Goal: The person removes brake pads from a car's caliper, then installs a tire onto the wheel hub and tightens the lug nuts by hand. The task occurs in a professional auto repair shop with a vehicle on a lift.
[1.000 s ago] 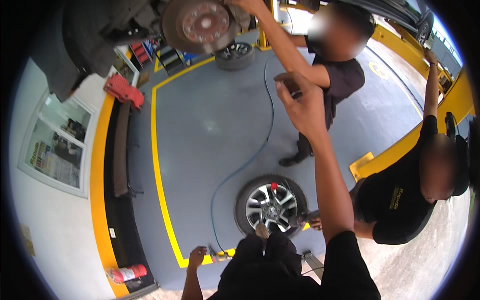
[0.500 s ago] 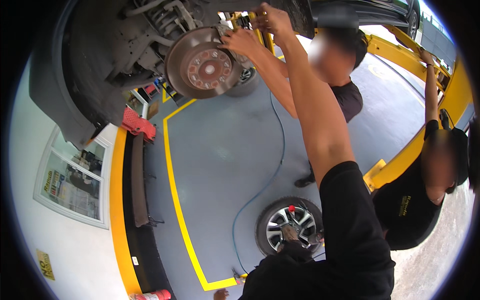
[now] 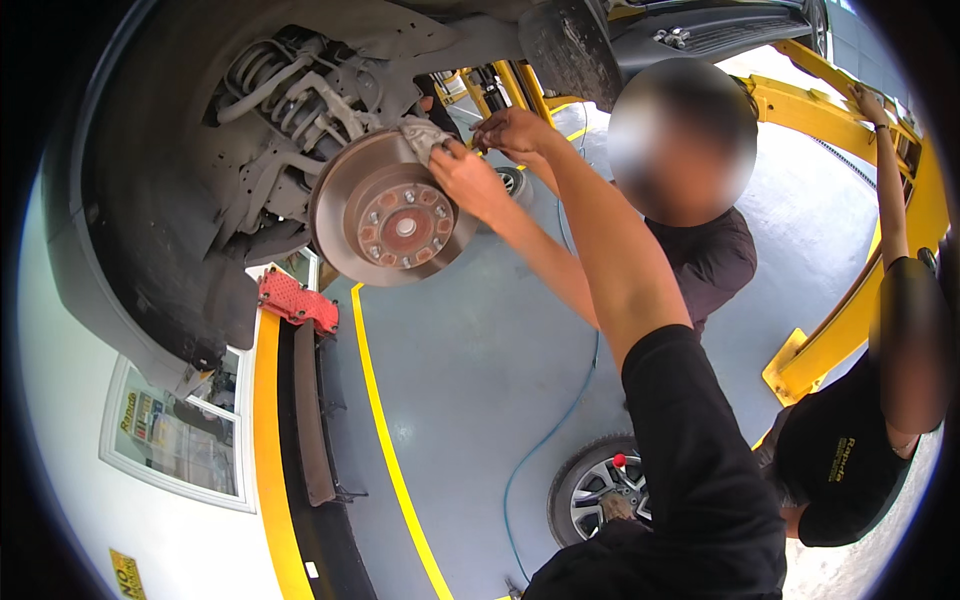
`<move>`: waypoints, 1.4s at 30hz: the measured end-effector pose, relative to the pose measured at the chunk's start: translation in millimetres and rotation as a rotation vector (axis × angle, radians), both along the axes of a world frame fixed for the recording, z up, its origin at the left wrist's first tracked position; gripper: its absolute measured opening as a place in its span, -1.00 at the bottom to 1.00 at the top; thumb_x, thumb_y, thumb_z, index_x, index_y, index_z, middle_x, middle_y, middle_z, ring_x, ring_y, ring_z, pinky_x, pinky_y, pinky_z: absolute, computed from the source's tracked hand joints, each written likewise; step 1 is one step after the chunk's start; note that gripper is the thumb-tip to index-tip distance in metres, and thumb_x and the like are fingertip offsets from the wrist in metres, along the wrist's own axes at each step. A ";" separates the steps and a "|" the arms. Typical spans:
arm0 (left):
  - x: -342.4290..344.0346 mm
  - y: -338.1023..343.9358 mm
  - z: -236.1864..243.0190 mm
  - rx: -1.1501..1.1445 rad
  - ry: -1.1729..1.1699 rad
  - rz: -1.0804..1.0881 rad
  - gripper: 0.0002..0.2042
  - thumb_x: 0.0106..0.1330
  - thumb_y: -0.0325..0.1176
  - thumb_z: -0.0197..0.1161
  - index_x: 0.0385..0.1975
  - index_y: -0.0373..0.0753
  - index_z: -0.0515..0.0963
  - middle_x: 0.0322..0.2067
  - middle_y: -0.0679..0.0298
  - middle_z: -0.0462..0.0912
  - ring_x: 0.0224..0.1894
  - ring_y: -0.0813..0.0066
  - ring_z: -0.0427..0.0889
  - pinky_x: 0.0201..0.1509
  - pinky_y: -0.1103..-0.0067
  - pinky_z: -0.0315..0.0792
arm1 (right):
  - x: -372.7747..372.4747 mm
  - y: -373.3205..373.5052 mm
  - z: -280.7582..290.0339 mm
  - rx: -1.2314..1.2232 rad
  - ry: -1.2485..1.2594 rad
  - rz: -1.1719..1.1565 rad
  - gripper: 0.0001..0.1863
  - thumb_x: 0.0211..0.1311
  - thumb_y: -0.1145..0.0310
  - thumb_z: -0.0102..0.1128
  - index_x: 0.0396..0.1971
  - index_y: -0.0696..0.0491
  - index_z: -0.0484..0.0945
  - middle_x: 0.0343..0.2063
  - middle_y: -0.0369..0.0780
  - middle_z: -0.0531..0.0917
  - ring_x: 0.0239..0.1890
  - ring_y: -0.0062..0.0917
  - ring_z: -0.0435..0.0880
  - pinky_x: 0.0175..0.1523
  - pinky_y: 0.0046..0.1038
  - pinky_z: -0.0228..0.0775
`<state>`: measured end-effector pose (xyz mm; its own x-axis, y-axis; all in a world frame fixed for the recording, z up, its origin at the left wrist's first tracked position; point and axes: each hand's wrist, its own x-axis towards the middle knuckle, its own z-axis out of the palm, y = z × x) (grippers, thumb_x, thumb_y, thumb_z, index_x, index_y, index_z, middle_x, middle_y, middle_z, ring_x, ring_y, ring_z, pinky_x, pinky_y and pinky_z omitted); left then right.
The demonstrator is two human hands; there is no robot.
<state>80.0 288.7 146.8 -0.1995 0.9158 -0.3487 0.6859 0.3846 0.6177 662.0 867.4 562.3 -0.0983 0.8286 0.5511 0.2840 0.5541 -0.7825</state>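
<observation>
My right hand (image 3: 511,132) is raised on the stretched right arm, just right of a rusty-faced brake disc (image 3: 405,227). Its fingers are bent together, and I cannot make out what, if anything, is between them. A co-worker's arm passes behind mine, and that person's hand (image 3: 463,178) presses a grey-white rag (image 3: 424,136) on the disc's upper right edge. Part of another forearm shows behind my right hand. Left of the disc, the coil spring (image 3: 305,120) and suspension arms sit in the wheel well. My left hand is out of view.
A wheel (image 3: 580,490) lies on the floor below my arm, with a red-ended item on it. A blue hose (image 3: 540,440) runs across the floor. Yellow lift arms (image 3: 820,108) stand right, where another person (image 3: 850,450) reaches up. A red perforated part (image 3: 300,298) hangs by the wall.
The view has tilted up, so disc and wheel well sit lower in the picture. The rag now shows in the co-worker's hand. My right hand has come down closer to the disc.
</observation>
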 end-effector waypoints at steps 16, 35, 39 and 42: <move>28.4 38.3 6.6 -0.005 0.141 0.066 -0.80 0.53 -0.38 0.26 -0.09 -0.40 0.69 -0.26 0.00 0.80 -0.21 0.07 0.81 -0.07 0.30 0.68 | -21.5 -4.0 -10.8 -0.102 -0.144 0.280 -0.28 0.57 -0.04 0.27 0.51 0.10 0.42 0.39 -0.10 0.59 0.43 -0.35 0.54 0.53 -0.32 0.35; 25.6 45.5 17.4 0.026 0.208 0.120 -0.80 0.52 -0.34 0.30 -0.13 -0.38 0.70 -0.28 -0.01 0.80 -0.22 0.02 0.81 -0.08 0.27 0.66 | -14.2 6.2 -36.1 0.129 0.257 0.316 -0.60 0.48 0.65 0.19 0.25 0.13 0.70 0.11 -0.25 0.77 0.16 -0.54 0.67 0.36 -0.45 0.47; 26.2 45.0 21.8 0.037 0.224 0.131 -0.80 0.52 -0.34 0.31 -0.14 -0.38 0.71 -0.28 -0.01 0.80 -0.23 0.02 0.81 -0.08 0.27 0.66 | -43.0 5.5 -52.7 0.140 0.328 0.194 -0.61 0.48 0.68 0.17 0.19 0.10 0.76 0.03 -0.28 0.78 0.05 -0.57 0.69 0.29 -0.47 0.48; 24.5 53.1 25.4 0.052 0.235 0.124 -0.80 0.51 -0.33 0.32 -0.15 -0.37 0.71 -0.28 -0.02 0.79 -0.23 0.01 0.81 -0.08 0.27 0.66 | -46.1 14.1 -58.6 0.158 0.394 0.159 -0.59 0.48 0.71 0.15 0.21 0.11 0.75 0.03 -0.29 0.78 0.03 -0.58 0.70 0.27 -0.51 0.49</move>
<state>104.4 341.7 172.2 -0.3807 0.8950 -0.2326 0.7624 0.4461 0.4688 616.0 881.5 503.7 0.0251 0.7227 0.6907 -0.1174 0.6882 -0.7159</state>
